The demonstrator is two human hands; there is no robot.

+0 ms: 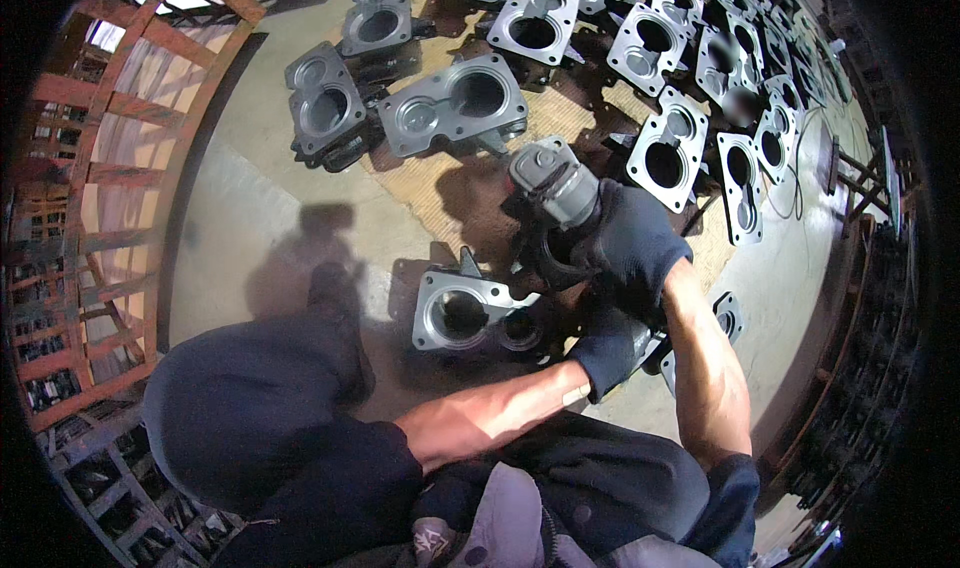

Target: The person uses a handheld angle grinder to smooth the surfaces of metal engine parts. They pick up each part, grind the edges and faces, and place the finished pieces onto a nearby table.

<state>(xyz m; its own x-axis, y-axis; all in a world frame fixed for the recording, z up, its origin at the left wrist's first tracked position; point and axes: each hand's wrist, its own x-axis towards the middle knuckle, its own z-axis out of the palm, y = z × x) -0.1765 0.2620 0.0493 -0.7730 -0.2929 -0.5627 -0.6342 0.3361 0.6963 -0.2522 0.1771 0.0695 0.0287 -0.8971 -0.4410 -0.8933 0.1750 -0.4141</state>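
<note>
My right hand [640,240], in a dark knit glove, is wrapped around a grey power tool [568,196] with a red patch on its end. A dark ring-shaped opening, possibly of a metal casting, shows beneath the tool. Lower down, my left hand [604,356], also gloved, reaches in under my right forearm; its fingers are hidden, so any grip there cannot be made out. Just left of both hands lies a metal casting [432,313] with a flat machined face and two round openings, one larger than the other. Above the tool sits a larger casting [455,105].
Several similar castings [655,43] stand in rows on brown cardboard [405,203] at the far side and right. A rust-coloured metal cage [100,178] stands at the left. Stacked dark parts [880,328] line the right. A cable [800,193] loops on the floor.
</note>
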